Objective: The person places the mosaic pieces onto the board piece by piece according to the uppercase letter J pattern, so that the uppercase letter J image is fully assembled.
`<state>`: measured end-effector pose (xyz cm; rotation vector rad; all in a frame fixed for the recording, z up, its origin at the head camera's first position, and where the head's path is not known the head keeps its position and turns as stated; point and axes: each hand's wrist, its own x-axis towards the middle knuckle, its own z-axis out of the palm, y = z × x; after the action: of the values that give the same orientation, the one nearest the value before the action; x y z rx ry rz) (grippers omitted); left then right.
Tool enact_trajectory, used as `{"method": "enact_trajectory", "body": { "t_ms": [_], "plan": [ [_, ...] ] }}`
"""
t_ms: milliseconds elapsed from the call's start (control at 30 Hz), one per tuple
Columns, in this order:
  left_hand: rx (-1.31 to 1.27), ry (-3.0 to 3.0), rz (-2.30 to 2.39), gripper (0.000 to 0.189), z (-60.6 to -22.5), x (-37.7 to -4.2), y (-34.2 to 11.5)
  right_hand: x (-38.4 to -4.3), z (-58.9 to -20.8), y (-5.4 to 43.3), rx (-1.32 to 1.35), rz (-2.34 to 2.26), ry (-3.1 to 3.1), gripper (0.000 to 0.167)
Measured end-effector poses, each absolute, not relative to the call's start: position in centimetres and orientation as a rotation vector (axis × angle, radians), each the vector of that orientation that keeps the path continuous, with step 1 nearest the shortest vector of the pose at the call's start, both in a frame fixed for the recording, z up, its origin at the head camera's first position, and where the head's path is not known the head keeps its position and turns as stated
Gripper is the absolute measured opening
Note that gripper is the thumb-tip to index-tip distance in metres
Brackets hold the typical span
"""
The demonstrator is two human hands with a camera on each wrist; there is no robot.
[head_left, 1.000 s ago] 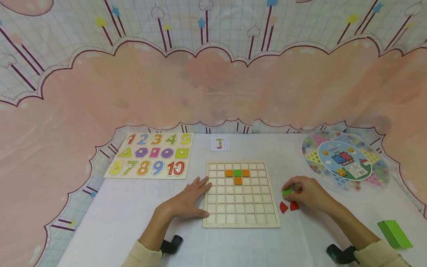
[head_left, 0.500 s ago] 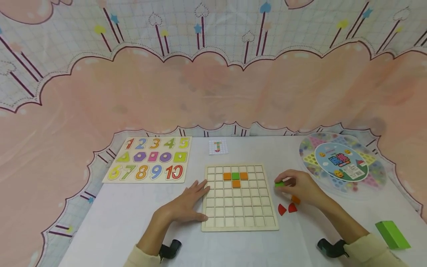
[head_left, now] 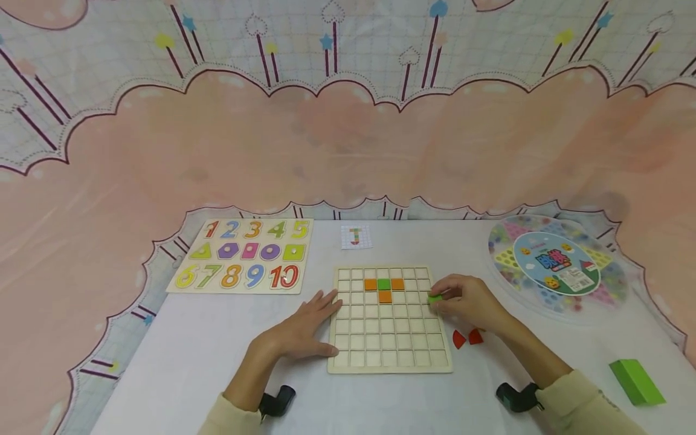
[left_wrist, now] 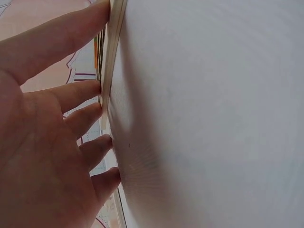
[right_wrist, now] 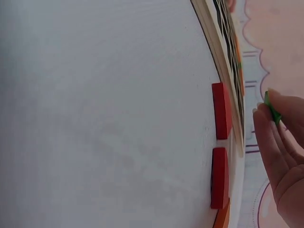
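Note:
A wooden grid board (head_left: pixel 390 369) lies flat in the head view. In its upper rows are several orange tiles (head_left: pixel 385 296) and one green tile (head_left: pixel 383 284). My left hand (head_left: pixel 304 329) has its fingers spread and touches the board's left edge; the left wrist view shows the fingertips along that side. Between thumb and fingers my right hand (head_left: pixel 475 303) pinches a small green square tile (head_left: pixel 435 299), held at the board's right edge. Two red quarter-round pieces (head_left: pixel 459 339) lie close below that hand. An orange piece (right_wrist: pixel 222 216) shows beside them in the right wrist view.
A number and shape puzzle board (head_left: pixel 234 290) is at the back left. Behind the grid board lies a small card (head_left: pixel 356 237) with a coloured J pattern. A round clear package (head_left: pixel 557 263) and a green block (head_left: pixel 637 382) are on the right.
My right hand has picked up the green tile from beside the red pieces and carried it left to the board's right edge. The left hand stays on the board's left side.

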<state>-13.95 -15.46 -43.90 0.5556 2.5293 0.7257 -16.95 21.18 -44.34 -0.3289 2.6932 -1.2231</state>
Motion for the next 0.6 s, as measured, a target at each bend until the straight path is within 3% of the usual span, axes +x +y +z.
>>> {"method": "enact_trajectory", "body": {
  "t_ms": [600],
  "plan": [
    [0.561, 2.533, 0.734, 0.09, -43.4, -13.7, -15.5, -17.9, -44.5, 17.0, -0.358, -1.296, 2.55, 0.021]
  ]
}}
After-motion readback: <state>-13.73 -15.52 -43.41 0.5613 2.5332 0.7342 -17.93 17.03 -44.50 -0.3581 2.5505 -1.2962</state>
